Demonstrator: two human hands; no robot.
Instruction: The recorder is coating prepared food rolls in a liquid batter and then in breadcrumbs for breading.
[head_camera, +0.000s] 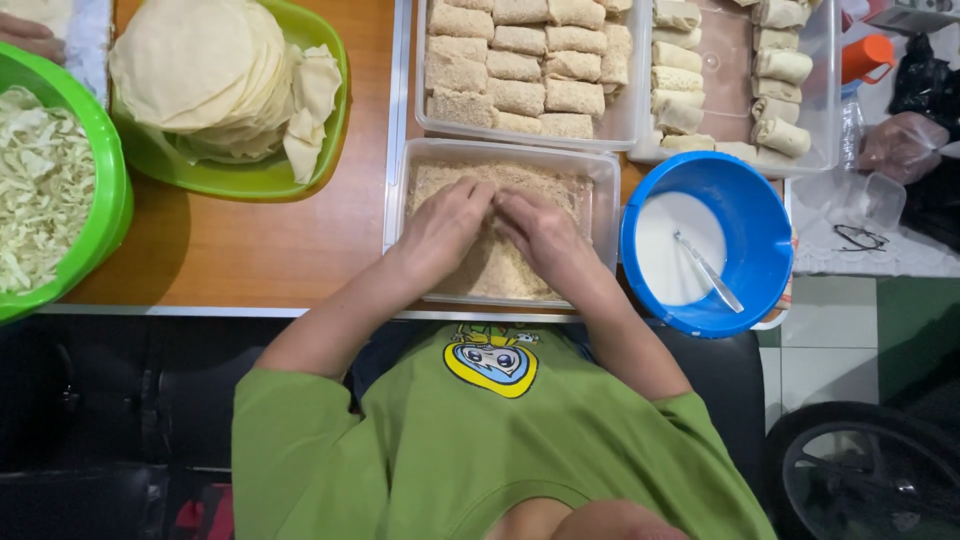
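Clear rectangular plastic tub of tan breadcrumbs (600, 200), near bench edge: left hand (445, 225) and right hand (540, 232) press side by side, curled over something hidden.

Wooden worktop (260, 250) with a pale metal edge; white and green floor tiles (850, 340) at right; dark wheel (870, 475) at lower right.

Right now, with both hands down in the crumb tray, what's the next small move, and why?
Probably lift whatever is under the hands out of the breadcrumb tray and set it in the container of crumbed rolls just beyond. The left hand and right hand are pressed together over the crumbs, covering anything between them, so whether a roll is there can't be told.
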